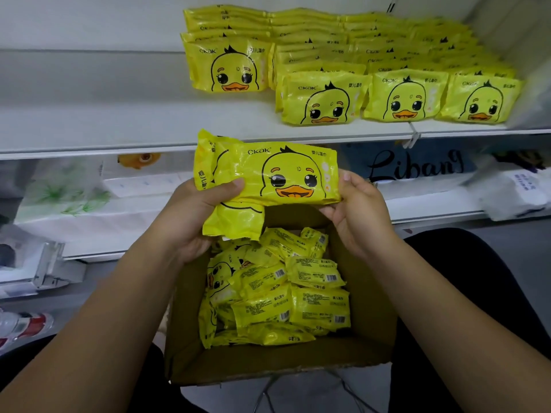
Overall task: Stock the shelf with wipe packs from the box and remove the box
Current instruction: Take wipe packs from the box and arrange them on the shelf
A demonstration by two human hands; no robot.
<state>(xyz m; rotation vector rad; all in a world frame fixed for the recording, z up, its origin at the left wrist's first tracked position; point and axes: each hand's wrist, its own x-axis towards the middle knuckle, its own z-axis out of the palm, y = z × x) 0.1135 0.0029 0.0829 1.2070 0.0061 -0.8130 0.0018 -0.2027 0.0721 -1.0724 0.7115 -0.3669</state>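
Stocking is judged mid-way. A small stack of wipe packs (268, 174) is held at frame centre, above the open box (268, 365). It is gripped by the left hand (190, 216) and pinched at its right end by the right hand (357, 210). Many packs remain boxed. A lift onto the shelf (119, 120), beside the stocked rows (328, 99) at upper right, is called for next.

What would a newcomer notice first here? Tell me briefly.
First, the yellow duck-face packs held mid-frame between left hand and right hand, above the open cardboard box. Next, matching shelf packs standing in rows on the white shelf above, mostly at its right. More loose packs lie heaped in the box.
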